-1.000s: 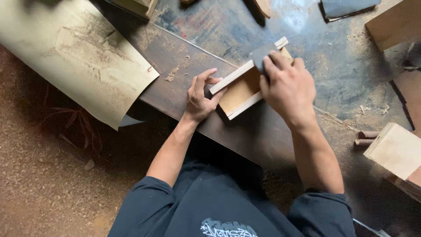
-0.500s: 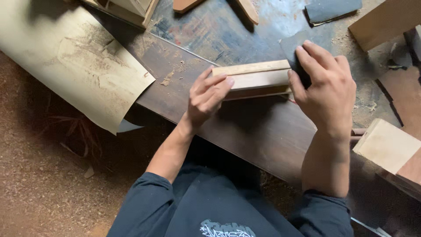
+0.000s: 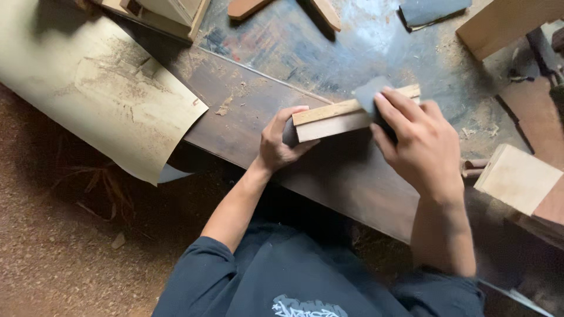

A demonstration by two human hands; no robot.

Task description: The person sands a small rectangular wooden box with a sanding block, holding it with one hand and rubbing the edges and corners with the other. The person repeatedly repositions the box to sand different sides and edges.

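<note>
A small pale wooden piece (image 3: 338, 118) stands on its edge on the dark workbench (image 3: 329, 176). My left hand (image 3: 281, 141) grips its left end, fingers curled round the corner. My right hand (image 3: 420, 144) presses a dark grey sheet of sandpaper (image 3: 371, 97) against the right part of the wood, fingers laid flat over it. Most of the sandpaper is hidden under that hand.
A large curled sheet of tan paper (image 3: 100, 88) dusted with sawdust hangs over the bench's left edge. Light wooden blocks sit at the right (image 3: 517, 176) and top right (image 3: 505, 20). Another dark sheet (image 3: 432, 12) and wood scraps (image 3: 170, 14) lie at the back. Sawdust covers the floor.
The wooden piece was turned from lying flat to standing on its edge. My right hand with the sandpaper shifted right along it, and my left hand moved to the left end.
</note>
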